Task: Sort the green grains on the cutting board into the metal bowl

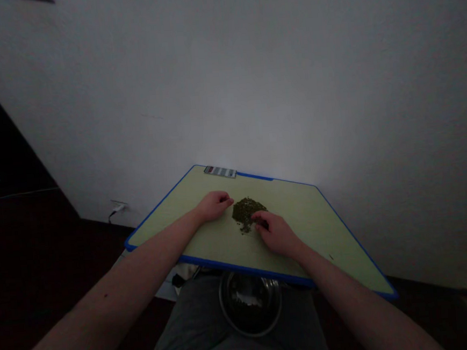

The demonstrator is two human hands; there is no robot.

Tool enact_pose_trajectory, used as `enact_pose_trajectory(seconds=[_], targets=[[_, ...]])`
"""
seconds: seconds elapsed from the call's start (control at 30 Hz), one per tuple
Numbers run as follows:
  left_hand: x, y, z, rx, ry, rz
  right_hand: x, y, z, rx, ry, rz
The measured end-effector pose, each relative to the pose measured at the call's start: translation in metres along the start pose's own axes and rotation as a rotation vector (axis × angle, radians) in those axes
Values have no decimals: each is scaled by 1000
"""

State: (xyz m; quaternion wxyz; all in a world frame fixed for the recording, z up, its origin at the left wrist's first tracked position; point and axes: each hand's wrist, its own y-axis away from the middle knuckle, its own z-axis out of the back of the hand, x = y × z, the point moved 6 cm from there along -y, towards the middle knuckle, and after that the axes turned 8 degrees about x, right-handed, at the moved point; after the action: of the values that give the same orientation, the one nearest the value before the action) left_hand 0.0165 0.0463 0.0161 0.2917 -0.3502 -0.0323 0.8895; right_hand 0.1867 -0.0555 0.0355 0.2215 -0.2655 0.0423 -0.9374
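Note:
A heap of small dark green grains (244,211) lies on the pale yellow-green tabletop (300,202); they could be beans or dried bits, too small to tell. On the left of the heap rests my left hand (214,205), fingers curled and the thumb near its edge. Anything inside those fingers is hidden. My right hand (277,233) touches the heap's right edge with fingers bent towards the thumb. Between them I cannot make out any grain. A few grains are scattered towards me, off the heap's near side. A metal bowl (251,330) sits on my lap, below the table's near edge.
A blue rim (245,271) runs around the table. At the far left edge lies a phone (220,171) with its screen lit. The table's back meets a pale wall (251,87). Left of it, a plug (118,209) sits low in the wall.

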Motion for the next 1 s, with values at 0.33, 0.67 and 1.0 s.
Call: enact_pose_trajectory(seconds=[0.33, 0.67, 1.0], targets=[[-4, 0, 1, -11, -28, 9, 15, -11, -13, 87, -103, 67], [-4, 0, 0, -4, -26, 12, 24, 5, -15, 204, -145, 112], [-2, 0, 0, -2, -20, 16, 24, 13, -15, 290, -164, 161]])
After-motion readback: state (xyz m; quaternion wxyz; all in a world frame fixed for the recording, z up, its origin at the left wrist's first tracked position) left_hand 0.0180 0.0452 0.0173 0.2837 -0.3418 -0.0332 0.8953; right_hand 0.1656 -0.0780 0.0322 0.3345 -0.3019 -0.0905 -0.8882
